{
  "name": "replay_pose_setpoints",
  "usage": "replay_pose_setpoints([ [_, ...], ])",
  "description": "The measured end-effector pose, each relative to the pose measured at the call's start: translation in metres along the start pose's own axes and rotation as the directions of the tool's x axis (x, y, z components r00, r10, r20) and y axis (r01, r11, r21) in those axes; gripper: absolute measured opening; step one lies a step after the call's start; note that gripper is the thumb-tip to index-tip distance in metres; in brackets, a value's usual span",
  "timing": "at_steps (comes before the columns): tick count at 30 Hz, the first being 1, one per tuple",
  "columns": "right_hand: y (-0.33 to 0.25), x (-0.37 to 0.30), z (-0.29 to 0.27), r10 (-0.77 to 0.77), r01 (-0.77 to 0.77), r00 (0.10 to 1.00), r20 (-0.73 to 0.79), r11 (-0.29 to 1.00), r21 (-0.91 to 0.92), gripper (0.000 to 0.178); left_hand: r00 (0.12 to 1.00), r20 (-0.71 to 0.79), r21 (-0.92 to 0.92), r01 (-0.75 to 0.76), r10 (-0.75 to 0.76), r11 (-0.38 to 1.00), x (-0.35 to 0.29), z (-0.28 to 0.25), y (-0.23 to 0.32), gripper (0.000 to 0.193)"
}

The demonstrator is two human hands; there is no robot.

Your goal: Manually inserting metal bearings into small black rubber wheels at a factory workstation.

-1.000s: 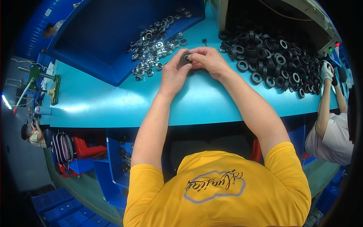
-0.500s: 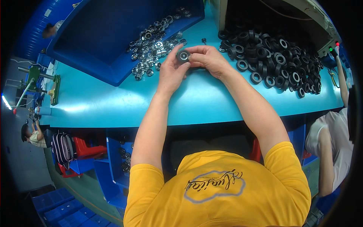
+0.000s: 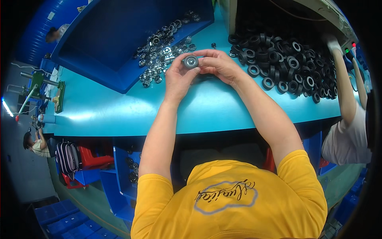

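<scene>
A small toy wheel [image 3: 191,61], a black tyre around a chrome hub, is pinched between both hands above the blue table. My left hand [image 3: 177,77] grips its left and lower side with thumb and fingers. From the right, my right hand [image 3: 220,66] closes on the same wheel, its thumb and fingertips against the rim. Under my hands something dark shows, mostly hidden. Just beyond my left hand lies a heap of shiny chrome hubs [image 3: 152,71], running up to the tilted blue bin. A pile of black tyres [image 3: 274,55] spreads to the right of my right hand.
The big blue bin [image 3: 95,51] tilts at the back left. One small dark part [image 3: 213,45] lies behind my hands. A green hand press [image 3: 59,96] stands at the far left. At the right, a co-worker's arm [image 3: 345,81] reaches over the tyres' far edge.
My hands and the wheel have shifted slightly left and down, with the hub's face turned up a little more. The co-worker's arm at the right has swung forward to the tyre pile.
</scene>
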State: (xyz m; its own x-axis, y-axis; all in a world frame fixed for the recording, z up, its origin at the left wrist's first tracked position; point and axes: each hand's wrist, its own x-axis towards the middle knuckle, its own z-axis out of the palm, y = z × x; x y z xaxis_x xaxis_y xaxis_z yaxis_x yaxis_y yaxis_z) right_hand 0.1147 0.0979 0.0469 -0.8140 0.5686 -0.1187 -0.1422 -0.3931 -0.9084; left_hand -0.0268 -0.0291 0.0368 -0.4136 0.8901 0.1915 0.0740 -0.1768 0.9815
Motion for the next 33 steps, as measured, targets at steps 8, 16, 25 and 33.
replay_pose_setpoints([
  [8, 0.002, 0.0, 0.0, -0.03, 0.031, 0.999, 0.039, 0.999, -0.039, 0.05, 1.0, -0.025, 0.017, -0.007, 0.007, 1.0, 0.0, 0.0, -0.001, 0.054],
  [16, 0.004, 0.001, -0.002, -0.043, 0.045, 0.998, 0.047, 0.998, -0.035, 0.052, 0.999, -0.046, 0.026, -0.003, 0.004, 1.0, 0.0, 0.003, -0.002, 0.054],
  [25, -0.005, -0.001, 0.001, -0.203, 0.208, 0.978, 0.05, 0.973, -0.104, 0.047, 0.944, 0.275, -0.489, 0.299, -0.18, 0.82, -0.01, -0.016, 0.008, 0.065],
  [33, -0.003, -0.002, 0.002, -0.203, 0.235, 0.969, 0.14, 0.933, -0.274, 0.045, 0.945, 0.24, -0.531, 0.32, -0.223, 0.785, -0.012, -0.01, 0.0, 0.061],
])
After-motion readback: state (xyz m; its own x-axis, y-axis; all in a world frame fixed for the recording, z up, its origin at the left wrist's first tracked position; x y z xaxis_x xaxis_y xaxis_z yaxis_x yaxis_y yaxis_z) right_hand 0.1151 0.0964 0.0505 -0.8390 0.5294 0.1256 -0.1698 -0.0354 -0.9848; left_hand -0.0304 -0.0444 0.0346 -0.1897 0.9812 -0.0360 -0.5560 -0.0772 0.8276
